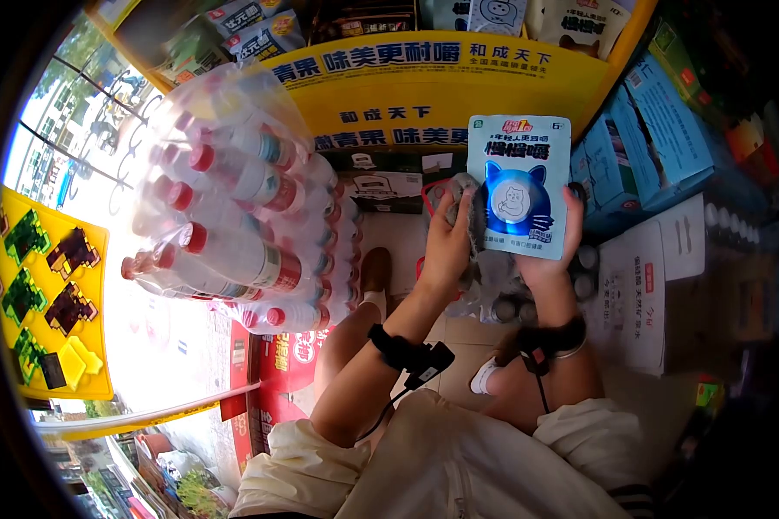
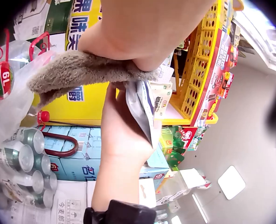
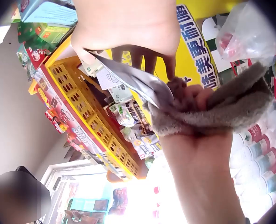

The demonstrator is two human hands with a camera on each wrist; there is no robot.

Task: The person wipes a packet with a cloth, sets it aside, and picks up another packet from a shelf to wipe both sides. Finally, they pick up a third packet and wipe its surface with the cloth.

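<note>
A light blue pouch (image 1: 515, 156) with a cat picture faces the head camera, upright. My right hand (image 1: 552, 251) holds it at the right and lower edges, thumb at the side and fingers behind. At its left edge my left hand (image 1: 446, 246) grips a grey fluffy cloth (image 1: 466, 186). In the left wrist view the cloth (image 2: 72, 74) hangs out beside the pouch (image 2: 140, 105). The right wrist view shows the cloth (image 3: 240, 109) bunched round the left fingers, against the edge of the pouch (image 3: 138, 84).
Wrapped bottles (image 1: 260, 190) are stacked at the left. A yellow display shelf (image 1: 407, 86) with packets stands ahead. Blue boxes (image 1: 666, 130) and a white carton (image 1: 636, 285) are at the right, cans (image 1: 506, 307) below the hands, and a red box (image 1: 290, 363) lower left.
</note>
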